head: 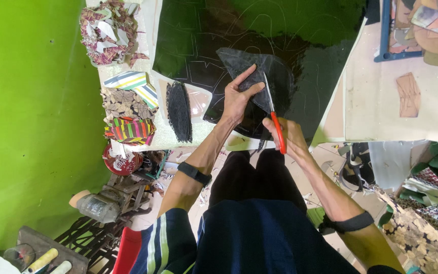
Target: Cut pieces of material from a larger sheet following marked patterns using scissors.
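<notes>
Fingers of my left hand (238,97) pinch the dark fabric piece (253,76); right hand (286,136) grips orange-handled scissors (275,117) cutting it.

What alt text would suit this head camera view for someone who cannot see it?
A person's right hand cuts a dark piece of material with red-handled scissors while the left hand steadies it over a glossy black sheet. Patterned fabric stacks lie beside it.
</notes>
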